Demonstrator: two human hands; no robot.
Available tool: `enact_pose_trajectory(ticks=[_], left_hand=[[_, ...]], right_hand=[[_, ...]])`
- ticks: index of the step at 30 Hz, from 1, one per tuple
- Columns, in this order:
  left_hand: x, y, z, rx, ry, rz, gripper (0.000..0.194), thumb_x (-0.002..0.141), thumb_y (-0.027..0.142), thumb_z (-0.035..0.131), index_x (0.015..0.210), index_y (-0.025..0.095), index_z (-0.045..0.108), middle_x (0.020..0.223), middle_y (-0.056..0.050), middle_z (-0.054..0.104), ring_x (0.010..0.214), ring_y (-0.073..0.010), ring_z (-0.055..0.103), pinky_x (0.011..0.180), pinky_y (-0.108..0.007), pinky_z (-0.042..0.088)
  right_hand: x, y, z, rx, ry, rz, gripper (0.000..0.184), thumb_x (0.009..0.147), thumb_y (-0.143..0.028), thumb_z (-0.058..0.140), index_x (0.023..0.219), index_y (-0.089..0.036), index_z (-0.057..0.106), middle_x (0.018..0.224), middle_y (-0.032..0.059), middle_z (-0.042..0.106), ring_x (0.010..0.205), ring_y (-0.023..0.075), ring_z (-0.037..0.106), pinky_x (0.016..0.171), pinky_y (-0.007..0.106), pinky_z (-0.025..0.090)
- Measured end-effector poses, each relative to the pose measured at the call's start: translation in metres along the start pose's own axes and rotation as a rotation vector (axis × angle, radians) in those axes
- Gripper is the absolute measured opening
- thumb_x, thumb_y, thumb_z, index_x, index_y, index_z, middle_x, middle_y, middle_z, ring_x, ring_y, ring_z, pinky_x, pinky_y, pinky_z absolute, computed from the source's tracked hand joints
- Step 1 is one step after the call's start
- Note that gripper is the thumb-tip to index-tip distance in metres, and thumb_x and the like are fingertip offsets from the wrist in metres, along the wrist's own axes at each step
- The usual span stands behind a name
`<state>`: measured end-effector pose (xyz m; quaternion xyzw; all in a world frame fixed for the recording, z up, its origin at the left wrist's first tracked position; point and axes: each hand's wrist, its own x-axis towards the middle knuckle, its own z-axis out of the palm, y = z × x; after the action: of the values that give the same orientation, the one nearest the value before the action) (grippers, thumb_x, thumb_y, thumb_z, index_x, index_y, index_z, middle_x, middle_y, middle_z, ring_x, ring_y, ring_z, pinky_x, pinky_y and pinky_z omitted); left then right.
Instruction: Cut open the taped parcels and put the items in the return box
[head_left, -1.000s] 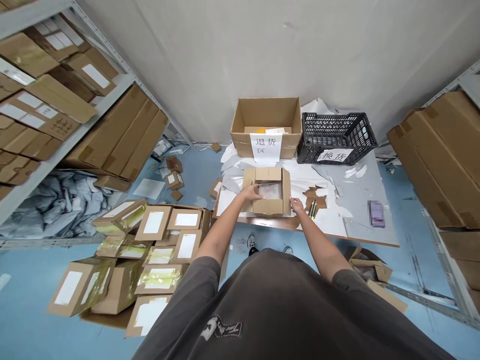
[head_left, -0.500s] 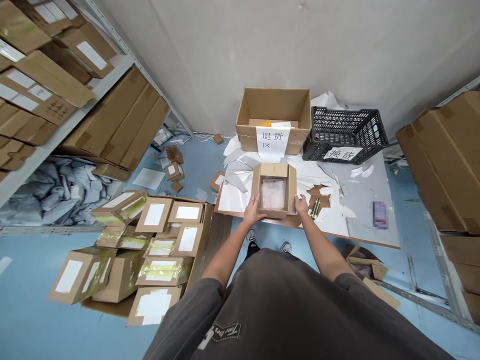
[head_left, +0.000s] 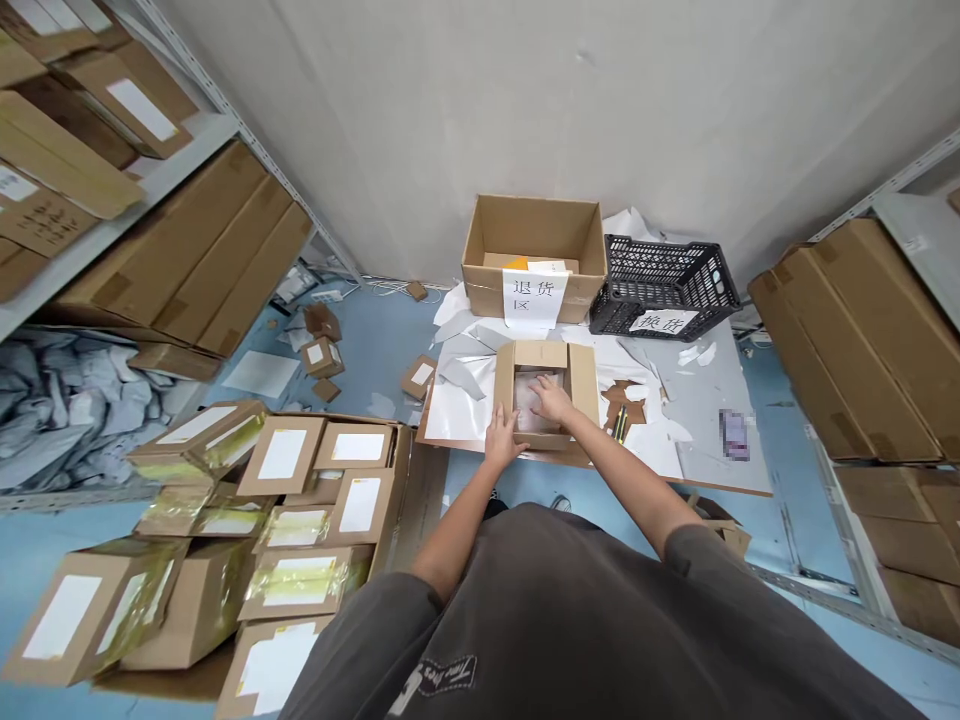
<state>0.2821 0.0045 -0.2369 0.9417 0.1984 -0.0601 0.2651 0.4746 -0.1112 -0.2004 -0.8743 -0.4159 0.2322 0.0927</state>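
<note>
An open cardboard box (head_left: pixel 583 385) stands at the table's front edge with its flaps folded outward. Inside lies a pale, clear-wrapped packet (head_left: pixel 527 398), partly covered by my hand. My left hand (head_left: pixel 502 437) grips the box at its near left corner, fingers on the side flap and thumb toward the front wall. Reaching into the box, my right hand (head_left: pixel 551 399) has its fingers spread over the packet and seems to touch it; its grip is not closed. A yellow-and-black cutter (head_left: pixel 620 423) lies on the table to the right of the box.
Behind stand a larger labelled carton (head_left: pixel 480 290) and a black plastic crate (head_left: pixel 667 290). Torn white paper (head_left: pixel 469 375) covers part of the table (head_left: pixel 697 400). A purple item (head_left: pixel 734 435) lies at right. Taped boxes (head_left: pixel 281 455) fill a carton at left; loaded shelves flank both sides.
My right hand has let go of the box's right side and moved left into the box, onto the packet. My left hand stays at the left corner. The view has shifted slightly.
</note>
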Motion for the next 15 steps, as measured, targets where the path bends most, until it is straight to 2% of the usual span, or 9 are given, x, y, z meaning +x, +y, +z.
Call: enact_pose_trajectory(ticks=[3,6,9,12,15], left_hand=[[-0.001,-0.003,0.001,-0.004,-0.005,-0.021,0.100,0.077,0.036,0.097,0.163,0.025,0.046,0.181,-0.021,0.018,0.167,-0.0418,0.021,0.127,-0.053,0.039],[-0.003,-0.010,0.005,-0.014,-0.013,-0.025,0.096,0.080,0.037,0.095,0.162,0.027,0.047,0.182,-0.019,0.017,0.167,-0.0416,0.021,0.127,-0.055,0.039],[-0.004,-0.016,0.011,-0.025,-0.026,-0.021,0.095,0.083,0.042,0.092,0.164,0.029,0.044,0.183,-0.017,0.015,0.168,-0.0419,0.017,0.129,-0.059,0.036],[-0.006,-0.017,0.015,-0.031,-0.035,-0.017,0.092,0.085,0.047,0.089,0.164,0.031,0.045,0.183,-0.015,0.014,0.168,-0.0423,0.015,0.130,-0.061,0.034],[-0.006,-0.012,0.017,-0.038,-0.021,-0.028,0.085,0.087,0.044,0.087,0.161,0.029,0.049,0.184,-0.014,0.013,0.168,-0.0416,0.016,0.131,-0.058,0.034]], right_hand=[[0.044,0.006,0.014,-0.050,-0.175,0.121,0.093,0.089,-0.036,0.084,0.170,-0.023,0.039,0.179,0.0213,0.026,0.166,0.0395,0.019,0.128,0.056,0.030],[0.083,0.024,0.031,-0.060,-0.244,0.217,0.103,0.084,-0.035,0.090,0.171,-0.025,0.036,0.177,0.0242,0.030,0.164,0.0417,0.025,0.128,0.062,0.026],[0.115,0.041,0.054,-0.049,-0.314,0.278,0.103,0.077,-0.034,0.095,0.166,-0.025,0.043,0.168,0.0254,0.046,0.157,0.0429,0.041,0.126,0.065,0.026],[0.136,0.055,0.076,0.009,-0.347,0.278,0.101,0.068,-0.037,0.102,0.156,-0.022,0.054,0.158,0.0256,0.057,0.147,0.0446,0.053,0.122,0.061,0.036],[0.145,0.064,0.087,0.101,-0.320,0.284,0.087,0.059,-0.030,0.105,0.137,-0.018,0.067,0.147,0.0246,0.066,0.136,0.0451,0.062,0.116,0.053,0.046]])
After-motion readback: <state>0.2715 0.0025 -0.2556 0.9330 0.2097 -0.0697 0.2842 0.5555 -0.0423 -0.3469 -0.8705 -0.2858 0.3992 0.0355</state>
